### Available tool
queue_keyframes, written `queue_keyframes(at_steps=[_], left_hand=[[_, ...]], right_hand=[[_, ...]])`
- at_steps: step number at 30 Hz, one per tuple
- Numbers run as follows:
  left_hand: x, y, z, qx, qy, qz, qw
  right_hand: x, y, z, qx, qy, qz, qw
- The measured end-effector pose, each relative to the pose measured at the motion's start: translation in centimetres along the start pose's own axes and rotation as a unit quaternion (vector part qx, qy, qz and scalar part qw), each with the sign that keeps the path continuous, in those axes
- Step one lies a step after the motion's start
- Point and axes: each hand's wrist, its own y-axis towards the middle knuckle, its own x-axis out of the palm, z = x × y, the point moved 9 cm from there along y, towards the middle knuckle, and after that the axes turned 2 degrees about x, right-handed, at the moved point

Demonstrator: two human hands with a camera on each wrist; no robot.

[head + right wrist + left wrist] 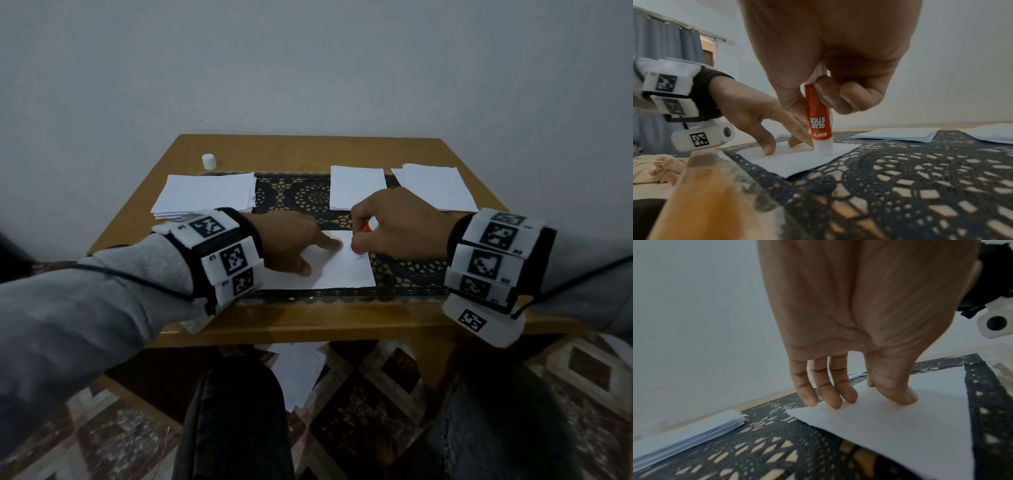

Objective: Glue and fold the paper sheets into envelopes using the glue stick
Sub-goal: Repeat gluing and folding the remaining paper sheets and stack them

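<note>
A white paper sheet (pixel 337 274) (pixel 900 426) (pixel 797 160) lies on the black lace runner near the table's front. My left hand (pixel 301 246) (pixel 855 394) (pixel 781 139) presses straight fingers and thumb down on it. My right hand (pixel 387 226) (pixel 830 91) grips the orange glue stick (pixel 366 229) (pixel 819 120) upright, tip down on the sheet's right part. The stick's white cap (pixel 209 161) stands at the table's far left.
A stack of white sheets (pixel 205 197) (pixel 684 434) lies at the left of the wooden table (pixel 308 322). Two more paper piles (pixel 358 186) (pixel 433 186) (pixel 898 134) lie at the back right. More paper (pixel 298 373) lies on the patterned floor under the table.
</note>
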Motion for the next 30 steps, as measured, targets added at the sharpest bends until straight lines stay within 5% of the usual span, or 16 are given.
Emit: queue_keyframes(at_steps=[10, 15, 22, 30], left_hand=[[0.0, 0.0, -0.3, -0.019, -0.04, 0.012, 0.999], [0.8, 0.0, -1.5, -0.029, -0.104, -0.04, 0.993], [1.3, 0.3, -3.5, -0.111, -0.068, -0.048, 0.99], [0.8, 0.4, -3.3, -0.105, -0.139, -0.034, 0.984]], right_hand=[[0.8, -1.9, -1.1, 0.005, 0.026, -0.045, 0.999], [0.6, -2.1, -1.0, 0.005, 0.028, -0.09, 0.995], [-3.0, -1.5, -0.1, 0.014, 0.069, -0.038, 0.997], [-3.8, -1.3, 1.5, 0.033, 0.083, -0.006, 0.996]])
